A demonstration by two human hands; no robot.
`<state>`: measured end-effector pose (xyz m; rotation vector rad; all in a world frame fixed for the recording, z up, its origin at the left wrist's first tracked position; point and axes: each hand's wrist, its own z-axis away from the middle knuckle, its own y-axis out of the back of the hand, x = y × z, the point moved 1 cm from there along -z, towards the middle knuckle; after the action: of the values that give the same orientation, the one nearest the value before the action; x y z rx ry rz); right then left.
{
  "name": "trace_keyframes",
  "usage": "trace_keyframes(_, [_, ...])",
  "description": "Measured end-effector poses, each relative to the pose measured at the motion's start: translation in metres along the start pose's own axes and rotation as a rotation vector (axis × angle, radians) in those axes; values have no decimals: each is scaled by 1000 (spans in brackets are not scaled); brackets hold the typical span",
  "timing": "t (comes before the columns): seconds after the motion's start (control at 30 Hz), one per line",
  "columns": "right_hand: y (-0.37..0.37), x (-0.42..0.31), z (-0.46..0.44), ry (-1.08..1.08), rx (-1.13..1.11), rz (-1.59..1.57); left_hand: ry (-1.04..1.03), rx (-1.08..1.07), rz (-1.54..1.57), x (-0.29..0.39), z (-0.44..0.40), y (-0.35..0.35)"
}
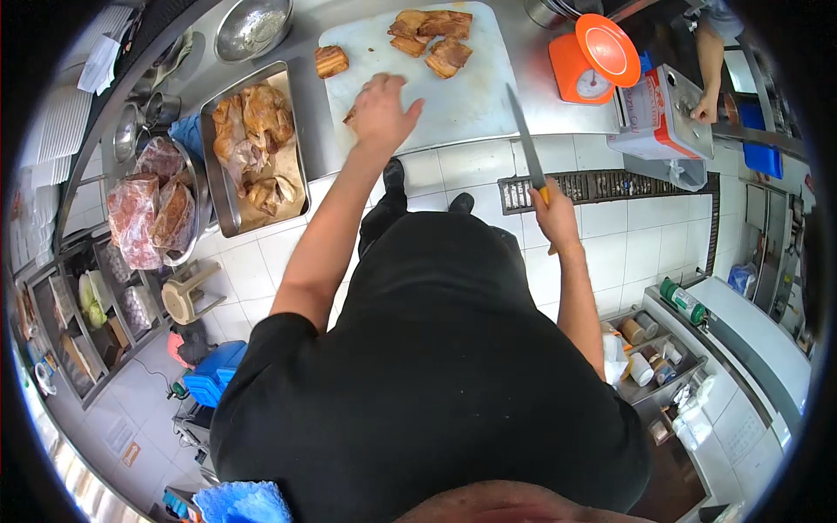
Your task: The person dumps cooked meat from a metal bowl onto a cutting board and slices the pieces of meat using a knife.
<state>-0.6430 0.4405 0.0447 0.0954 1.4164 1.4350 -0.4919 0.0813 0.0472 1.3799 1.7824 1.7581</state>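
Steel tray (pixel 214 174) far left, roast poultry (pixel 266 113) inside. Brown meat chunk (pixel 331 62) on left edge of white board (pixel 471 109), beyond left hand (pixel 381 113) and slightly left, long axis crosswise. Left hand open, fingers spread, beside meat scrap (pixel 350 116); contact unclear. Larger meat pieces (pixel 449 57) ahead, rightward; left hand nearer than right hand (pixel 558 218), closed round knife (pixel 526 131), tip by board's right edge.

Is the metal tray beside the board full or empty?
Partly full: the tray holds browned poultry, with bare brown paper showing beside it.
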Motion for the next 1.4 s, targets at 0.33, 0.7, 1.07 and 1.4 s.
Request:
trace_keyframes(0.33, [-8,-28,31,-64,-10,-45,142,-309,157,73,-53,-44])
trace_keyframes(0.7, [-4,-19,32,18,33,45,238,-18,166,-44,-17,-16])
trace_keyframes(1.07, [-43,-91,-55,147,-151,176,-110,-193,-298,-209,-100,4])
trace_keyframes(1.4, [-29,-70,-56,104,-100,202,57,-286,-197,-132,-101,25])
